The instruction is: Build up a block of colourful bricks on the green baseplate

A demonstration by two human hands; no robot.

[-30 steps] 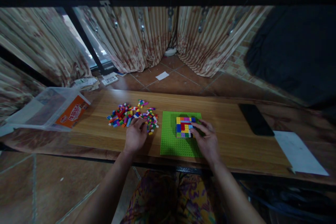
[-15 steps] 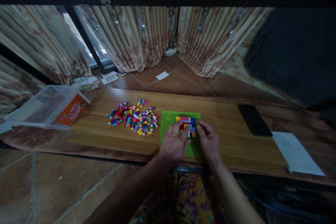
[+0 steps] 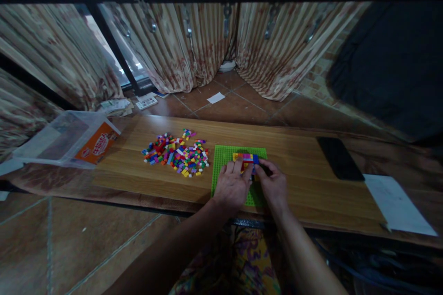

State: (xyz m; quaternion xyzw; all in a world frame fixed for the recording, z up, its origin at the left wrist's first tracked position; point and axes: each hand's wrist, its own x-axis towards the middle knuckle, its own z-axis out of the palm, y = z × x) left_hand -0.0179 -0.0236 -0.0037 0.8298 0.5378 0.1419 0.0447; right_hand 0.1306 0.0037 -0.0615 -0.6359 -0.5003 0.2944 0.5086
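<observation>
A green studded baseplate (image 3: 220,153) lies on the wooden board, partly under both hands. On it stands a low structure of toy building bricks (image 3: 248,157), with yellow, orange, pink and blue pieces showing along its far and right sides. My left hand (image 3: 232,185) reaches over its left side, fingers bent and closed on the bricks. My right hand (image 3: 274,185) is at the right side, thumb and fingers pinched against the blue corner. The hands hide the structure's near part, and any loose brick between the fingertips cannot be made out.
Left of the baseplate spreads a pile of loose coloured bricks (image 3: 180,153). A clear plastic box (image 3: 65,140) with an orange label stands at the far left. To the right lie a black phone-like slab (image 3: 340,158) and a white paper sheet (image 3: 399,203).
My right hand has moved slightly left and its fingertips have closed in on the structure's right side. My left fingers have shifted a little over the bricks. The view has shifted slightly.
</observation>
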